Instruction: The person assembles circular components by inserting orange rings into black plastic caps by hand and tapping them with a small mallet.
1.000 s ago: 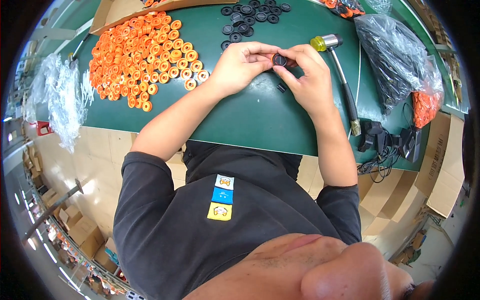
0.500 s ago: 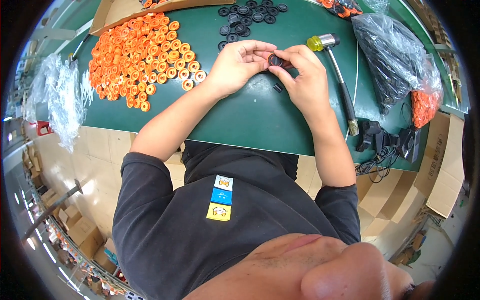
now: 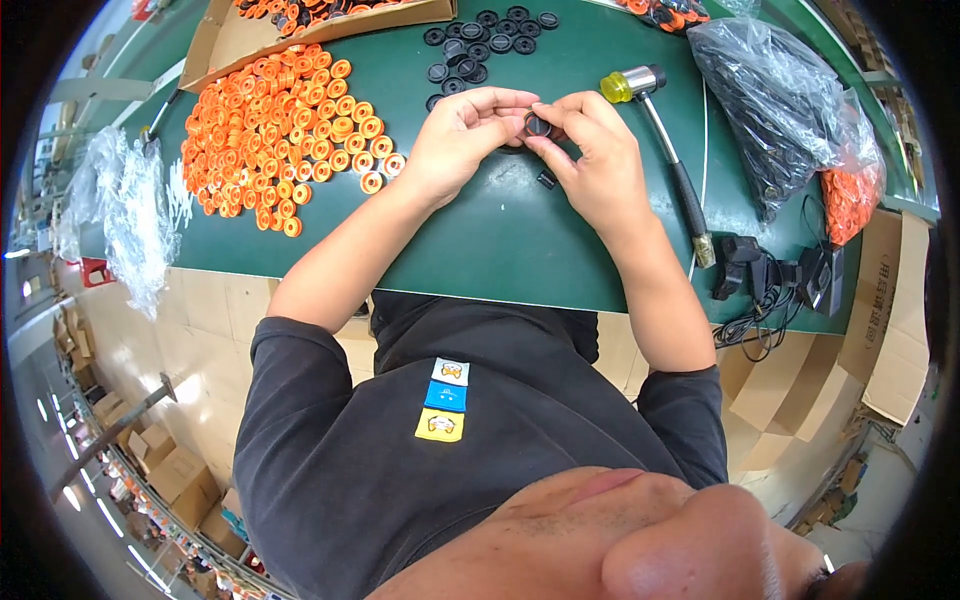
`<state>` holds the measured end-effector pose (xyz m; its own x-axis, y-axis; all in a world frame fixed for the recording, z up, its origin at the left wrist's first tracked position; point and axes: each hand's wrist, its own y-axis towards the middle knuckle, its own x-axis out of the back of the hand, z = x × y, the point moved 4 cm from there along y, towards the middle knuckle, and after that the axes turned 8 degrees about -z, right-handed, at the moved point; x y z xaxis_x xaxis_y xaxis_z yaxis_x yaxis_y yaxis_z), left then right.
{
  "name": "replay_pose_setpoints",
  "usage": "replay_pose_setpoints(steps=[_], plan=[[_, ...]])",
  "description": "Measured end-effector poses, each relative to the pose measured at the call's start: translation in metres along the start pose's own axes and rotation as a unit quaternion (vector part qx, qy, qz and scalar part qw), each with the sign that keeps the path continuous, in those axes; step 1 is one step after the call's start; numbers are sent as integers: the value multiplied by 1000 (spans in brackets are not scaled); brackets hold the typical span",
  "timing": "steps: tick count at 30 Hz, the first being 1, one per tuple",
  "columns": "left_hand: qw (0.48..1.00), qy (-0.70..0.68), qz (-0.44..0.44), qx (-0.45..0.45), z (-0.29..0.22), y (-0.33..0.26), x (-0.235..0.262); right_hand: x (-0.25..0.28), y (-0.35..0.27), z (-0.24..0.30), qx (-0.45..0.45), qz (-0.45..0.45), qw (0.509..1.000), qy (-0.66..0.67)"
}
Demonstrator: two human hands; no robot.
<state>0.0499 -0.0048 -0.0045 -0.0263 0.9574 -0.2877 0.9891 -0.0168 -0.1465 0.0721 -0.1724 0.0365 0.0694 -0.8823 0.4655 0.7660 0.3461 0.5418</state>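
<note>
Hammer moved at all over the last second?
No. The hammer lies at the same slant just left of the white line on the green table; only the whole view has shifted.

Held both bare forearms angled inward, set left hand close beside right hand, curled fingers, pinched with thumbs bent toward forefingers.

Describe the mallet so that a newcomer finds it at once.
On the green table, look between the right hand and the clear plastic bag. The mallet lies there; its yellow-tipped metal head and long handle set it apart.
</note>
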Motion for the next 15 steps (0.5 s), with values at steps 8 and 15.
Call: replay_pose_setpoints(steps=[8, 15], plan=[[998, 16, -46, -36, 6, 2, -2, -8, -1, -5, -84, -2, 992, 89], [996, 20, -59, -65, -5, -2, -5, -20, -10, -30, -337, 19, 878, 338]])
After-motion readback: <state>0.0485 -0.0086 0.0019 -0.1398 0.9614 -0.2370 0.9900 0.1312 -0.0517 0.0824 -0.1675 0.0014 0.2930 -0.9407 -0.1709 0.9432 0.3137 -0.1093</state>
